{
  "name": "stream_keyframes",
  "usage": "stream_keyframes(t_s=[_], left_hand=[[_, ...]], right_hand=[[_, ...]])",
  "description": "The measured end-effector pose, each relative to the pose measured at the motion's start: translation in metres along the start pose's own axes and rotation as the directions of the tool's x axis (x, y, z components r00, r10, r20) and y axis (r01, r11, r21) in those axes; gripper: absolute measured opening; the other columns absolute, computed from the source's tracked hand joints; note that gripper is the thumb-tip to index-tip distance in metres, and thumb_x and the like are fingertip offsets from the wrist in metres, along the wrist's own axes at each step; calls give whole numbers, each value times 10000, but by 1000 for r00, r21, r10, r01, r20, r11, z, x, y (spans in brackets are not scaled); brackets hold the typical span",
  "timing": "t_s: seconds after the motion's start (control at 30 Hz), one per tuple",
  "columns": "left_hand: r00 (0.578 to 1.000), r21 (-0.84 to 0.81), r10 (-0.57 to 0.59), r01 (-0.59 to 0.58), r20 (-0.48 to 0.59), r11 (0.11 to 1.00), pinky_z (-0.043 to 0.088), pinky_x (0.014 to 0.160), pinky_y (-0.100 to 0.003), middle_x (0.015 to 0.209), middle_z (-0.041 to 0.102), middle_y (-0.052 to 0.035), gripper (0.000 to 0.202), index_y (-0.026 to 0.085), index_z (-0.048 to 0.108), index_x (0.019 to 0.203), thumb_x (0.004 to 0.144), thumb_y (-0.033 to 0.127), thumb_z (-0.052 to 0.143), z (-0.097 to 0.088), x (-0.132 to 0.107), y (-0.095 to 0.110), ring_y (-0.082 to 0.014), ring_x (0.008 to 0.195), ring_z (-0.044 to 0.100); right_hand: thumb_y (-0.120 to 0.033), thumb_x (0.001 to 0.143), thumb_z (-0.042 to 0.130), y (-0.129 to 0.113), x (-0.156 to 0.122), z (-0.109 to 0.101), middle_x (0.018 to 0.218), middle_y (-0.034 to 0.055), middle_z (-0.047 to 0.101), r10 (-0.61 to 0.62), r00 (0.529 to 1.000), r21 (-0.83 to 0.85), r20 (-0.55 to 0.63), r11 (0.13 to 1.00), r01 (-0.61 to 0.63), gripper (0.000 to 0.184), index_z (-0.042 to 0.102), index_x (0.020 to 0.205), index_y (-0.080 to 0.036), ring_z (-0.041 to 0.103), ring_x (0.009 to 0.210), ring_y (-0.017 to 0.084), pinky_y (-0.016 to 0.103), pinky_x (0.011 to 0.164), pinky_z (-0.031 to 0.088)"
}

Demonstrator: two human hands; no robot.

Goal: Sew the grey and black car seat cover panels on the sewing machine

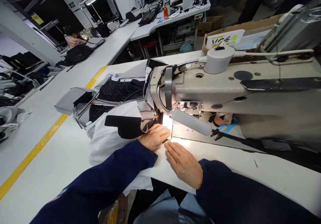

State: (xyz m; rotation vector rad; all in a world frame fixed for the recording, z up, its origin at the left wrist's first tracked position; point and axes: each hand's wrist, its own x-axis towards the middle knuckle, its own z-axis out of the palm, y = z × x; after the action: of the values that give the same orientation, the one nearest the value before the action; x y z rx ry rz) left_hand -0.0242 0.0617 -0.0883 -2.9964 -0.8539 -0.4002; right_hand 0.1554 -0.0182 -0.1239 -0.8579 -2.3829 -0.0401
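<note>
Under the head of a sewing machine (213, 93) lies a grey, black and white sewn fabric piece (120, 90), bunched to the left with a white sheet of cloth (105, 147) and a black flap (125, 125). My left hand (155, 137) is closed on the fabric's edge beside the lit needle area, fingers curled and thumb hidden. Close by, my right hand (185, 163) rests with fingers stretched and lying flat at the front of the machine bed, its fingertips near the edge of a small white strip (167, 125). Nothing shows in its grasp.
A grey lamp (192, 122) hangs over the bed. Blue-handled scissors (227, 127) lie under the machine arm. Behind stands a cardboard box (250, 29). Yellow tape (37, 147) crosses the white table (65, 170). Another person (72, 38) sits far left.
</note>
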Motion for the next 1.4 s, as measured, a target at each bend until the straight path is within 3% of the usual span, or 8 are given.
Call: stream_keyframes(t_s=[0.1, 0.2, 0.3, 0.43, 0.57, 0.7, 1.1, 1.4], left_hand=[[1000, 10, -8, 8, 3, 1000, 398, 959, -344, 1113, 640, -61, 341, 124, 604, 1073, 789, 29, 441, 1, -1, 2, -189, 1057, 522], [999, -38, -37, 36, -24, 999, 393, 989, -352, 1148, 629, -68, 406, 123, 601, 1085, 744, -8, 425, 4, -4, 3, -195, 1111, 510], [988, -194, -117, 95, -104, 976, 420, 973, -323, 1162, 625, -69, 475, 121, 593, 1109, 719, -49, 381, 5, -5, 3, -177, 1119, 525], [945, -362, -242, 151, -221, 920, 456, 914, -283, 1130, 636, -78, 385, 121, 589, 1114, 825, -10, 370, 4, -3, 4, -148, 1042, 571], [953, -291, -211, 143, -218, 946, 457, 867, -306, 1171, 630, -77, 392, 131, 581, 1148, 840, 24, 366, 2, -1, 3, -169, 1010, 562], [979, -177, -170, 148, -111, 973, 422, 794, -326, 1165, 646, -35, 438, 170, 614, 1106, 764, 6, 395, 2, -4, 2, -180, 985, 563], [986, -6, -159, 159, 48, 987, 396, 851, -338, 1216, 601, -47, 460, 161, 581, 1159, 748, 13, 436, 17, 3, -13, -186, 1070, 509], [985, 18, -142, 144, -97, 989, 448, 891, -345, 1078, 588, -104, 270, 152, 644, 1034, 844, 109, 457, 30, 15, -34, -228, 1028, 493]], right_hand=[[-120, 921, 448, 7, 4, -11, 865, 92, 641, 36, 999, 146, -8, 989, -34, 190, 617, 835, -113, 565, 881, 193, 391, 832, 464], [-129, 909, 459, 14, 5, -18, 719, 52, 571, 99, 995, 158, -1, 983, -98, 217, 573, 725, -141, 492, 715, 166, 350, 683, 423], [-108, 898, 446, 16, 5, -17, 867, 90, 600, 123, 992, 136, 11, 983, -123, 188, 571, 761, -138, 515, 808, 187, 350, 713, 429], [-91, 890, 412, 17, 10, -8, 1255, 168, 522, 100, 993, 105, 57, 989, -105, 211, 592, 997, -107, 466, 1169, 269, 430, 945, 431], [-170, 909, 432, 20, 17, 0, 1251, 191, 526, 73, 989, 43, 130, 996, -79, 355, 506, 1233, -46, 460, 1189, 293, 470, 1026, 401], [-262, 908, 503, 21, 19, 1, 1085, 168, 593, 49, 979, 22, 196, 998, -55, 380, 536, 1203, -25, 531, 1007, 284, 452, 963, 450], [-363, 895, 540, 30, 24, 16, 1107, 216, 607, 5, 988, -152, 156, 988, 19, 477, 580, 1165, 28, 544, 1048, 332, 483, 1001, 427], [-305, 922, 475, 49, 28, 26, 1219, 217, 584, 29, 996, -154, 89, 988, -15, 436, 578, 1203, 12, 514, 1167, 323, 468, 1063, 385]])
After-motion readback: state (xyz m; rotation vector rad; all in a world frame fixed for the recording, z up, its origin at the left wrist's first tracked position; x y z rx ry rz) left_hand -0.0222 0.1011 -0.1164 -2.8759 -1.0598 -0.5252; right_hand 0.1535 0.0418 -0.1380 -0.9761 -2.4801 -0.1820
